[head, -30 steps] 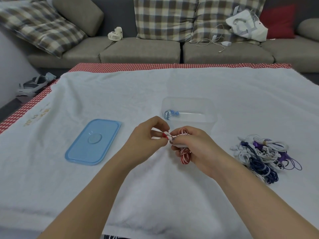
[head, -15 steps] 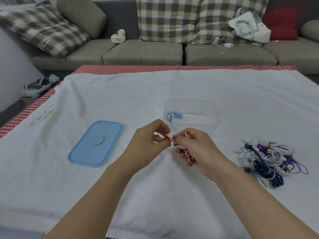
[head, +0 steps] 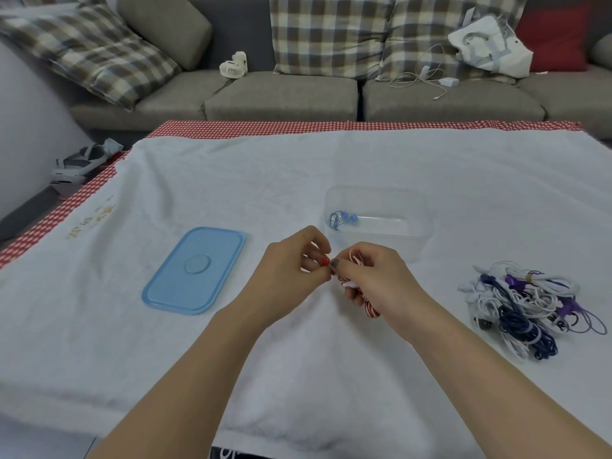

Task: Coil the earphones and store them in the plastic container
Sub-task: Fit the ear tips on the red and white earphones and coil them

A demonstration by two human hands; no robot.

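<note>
A red-and-white striped earphone coil (head: 370, 306) hangs from my right hand (head: 377, 279), whose fingers are curled round the bundle. My left hand (head: 291, 273) pinches the red earbud end (head: 325, 260) of the same cable, right beside my right thumb. Just behind my hands stands the clear plastic container (head: 414, 207), and a coiled blue earphone (head: 341, 219) lies in its left end. A tangled pile of white, navy and purple earphones (head: 526, 309) lies on the towel to the right.
The container's blue lid (head: 195, 270) lies flat on the white towel (head: 231, 180) to the left. A red checked cloth edges the table at the back and left. Behind is a sofa with plaid cushions, a small fan (head: 233, 65), a white cable and a white bag.
Both hands stay together in front of the container. My left fingers have shifted along the cable end, and the red earbud now shows between the fingertips. The camera view has tilted slightly.
</note>
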